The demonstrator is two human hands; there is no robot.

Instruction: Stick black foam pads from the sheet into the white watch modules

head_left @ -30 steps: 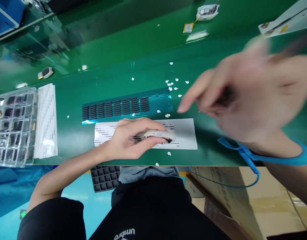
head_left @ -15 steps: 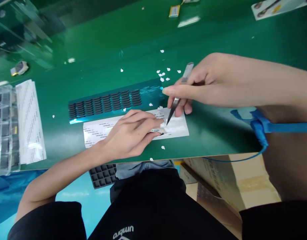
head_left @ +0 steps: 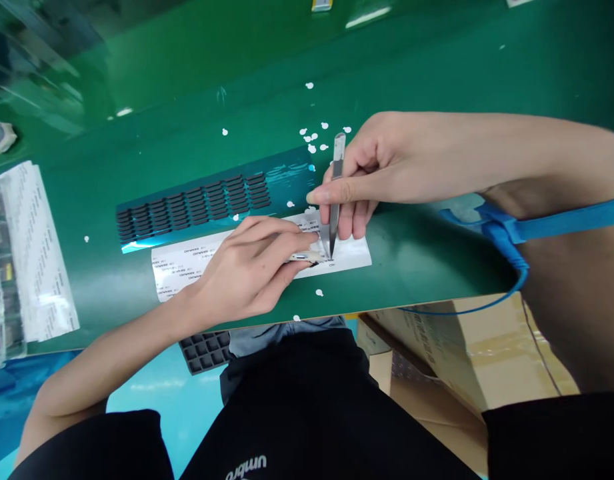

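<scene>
My left hand (head_left: 254,263) pinches a small pale flat part (head_left: 307,256) between thumb and fingers, its kind too small to make out. It rests over a white printed backing sheet (head_left: 179,267). My right hand (head_left: 364,177) grips metal tweezers (head_left: 335,193), held nearly upright with the tip down at the right end of the pale part. Just beyond the sheet lies a blue film strip (head_left: 291,170) carrying rows of small black pieces (head_left: 197,205). Several white round tabbed stickers (head_left: 313,137) are scattered on the green table near my right hand.
To the left lie more white printed sheets (head_left: 39,253) beside a clear compartment box (head_left: 4,280). A blue wrist strap (head_left: 507,223) with its cord circles my right forearm. Below the table edge are cardboard boxes (head_left: 447,353) and a black grid tray (head_left: 205,351).
The view has shifted slightly, so the table things sit further left. My right hand has tilted the tweezers more upright, their tip now lower beside the pale part. My left hand keeps its pinch.
</scene>
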